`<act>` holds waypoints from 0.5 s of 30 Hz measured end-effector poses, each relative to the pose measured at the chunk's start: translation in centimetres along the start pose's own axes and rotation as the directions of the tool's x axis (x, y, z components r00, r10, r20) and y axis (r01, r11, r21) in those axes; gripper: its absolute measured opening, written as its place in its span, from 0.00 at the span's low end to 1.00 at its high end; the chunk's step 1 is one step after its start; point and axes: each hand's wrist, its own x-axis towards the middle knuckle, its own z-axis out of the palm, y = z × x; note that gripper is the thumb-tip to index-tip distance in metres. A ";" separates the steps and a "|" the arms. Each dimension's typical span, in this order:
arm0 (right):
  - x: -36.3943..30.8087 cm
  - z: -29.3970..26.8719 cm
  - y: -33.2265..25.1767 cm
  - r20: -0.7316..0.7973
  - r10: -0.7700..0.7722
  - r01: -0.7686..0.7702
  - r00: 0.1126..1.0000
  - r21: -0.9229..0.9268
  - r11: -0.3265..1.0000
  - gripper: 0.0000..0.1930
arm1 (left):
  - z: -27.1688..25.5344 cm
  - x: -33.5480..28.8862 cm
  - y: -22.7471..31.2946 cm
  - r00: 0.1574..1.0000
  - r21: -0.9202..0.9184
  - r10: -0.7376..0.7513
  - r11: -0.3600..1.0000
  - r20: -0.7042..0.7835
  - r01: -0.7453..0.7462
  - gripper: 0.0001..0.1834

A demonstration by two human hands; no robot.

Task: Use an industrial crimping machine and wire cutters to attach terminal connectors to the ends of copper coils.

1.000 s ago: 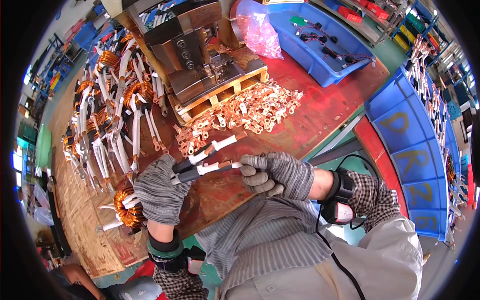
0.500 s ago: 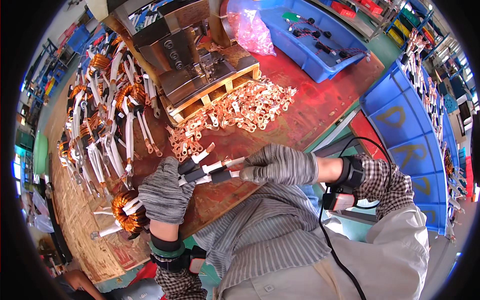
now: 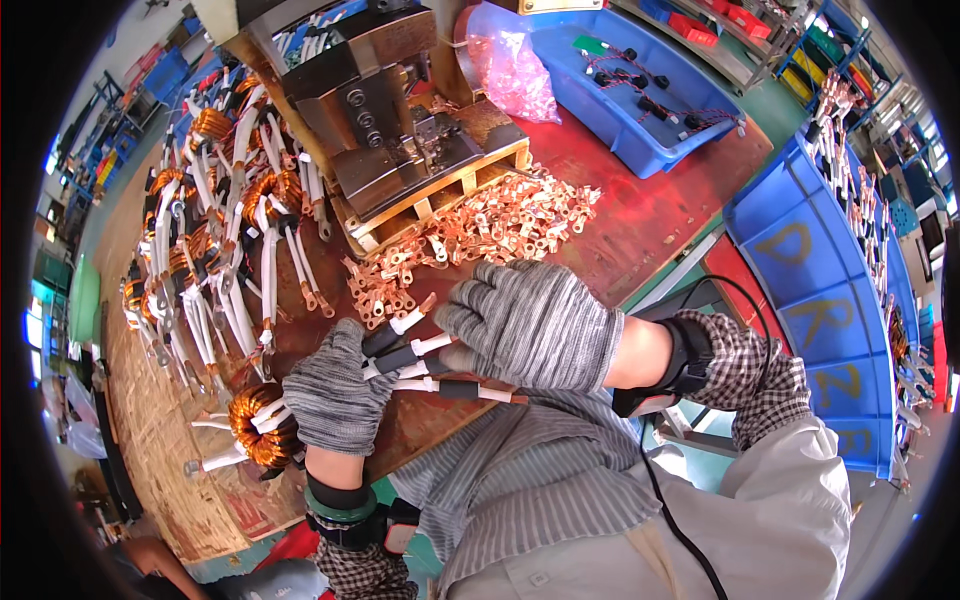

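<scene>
My left hand, in a grey knit glove, is closed around a bundle of white-sleeved leads. They run from a copper-wound toroidal coil that rests on the table beside that hand. Black sleeves sit on the leads, and bare copper shows at the upper lead's end. My right hand, gloved alike, has its fingers closed on the end of a middle lead; its tip is hidden under the fingers. Below that hand, a lower lead sticks out to the right with its copper end bare.
A pile of copper terminals lies beyond my hands, against a metal press on a wooden pallet. Several finished-looking coils with leads crowd the left. A blue tray holds wired parts; a large blue bin stands right.
My right hand has shifted from the lower lead's end onto the middle lead, leaving the lower one sticking out freely. My left hand keeps its hold on the bundle.
</scene>
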 end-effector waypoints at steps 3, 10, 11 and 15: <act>-0.4 0.4 0.6 0.016 -0.082 0.081 0.996 0.060 0.995 0.12 | 0.7 0.5 -0.1 0.997 -0.018 0.053 0.998 -0.057 -0.054 0.24; -2.6 0.7 1.9 0.288 0.476 -0.212 0.831 0.955 -0.207 0.10 | -0.5 -1.0 0.1 0.992 0.053 0.018 0.999 -0.128 -0.011 0.23; -3.5 0.0 5.2 0.236 0.530 -0.274 0.815 0.962 -0.006 0.10 | 0.8 0.6 0.3 0.988 0.052 0.089 0.995 -0.123 -0.083 0.24; 1.2 -2.2 3.8 -0.161 0.305 -0.163 0.939 0.571 0.805 0.14 | 0.6 0.4 -0.1 0.997 0.124 0.054 0.991 -0.054 -0.047 0.24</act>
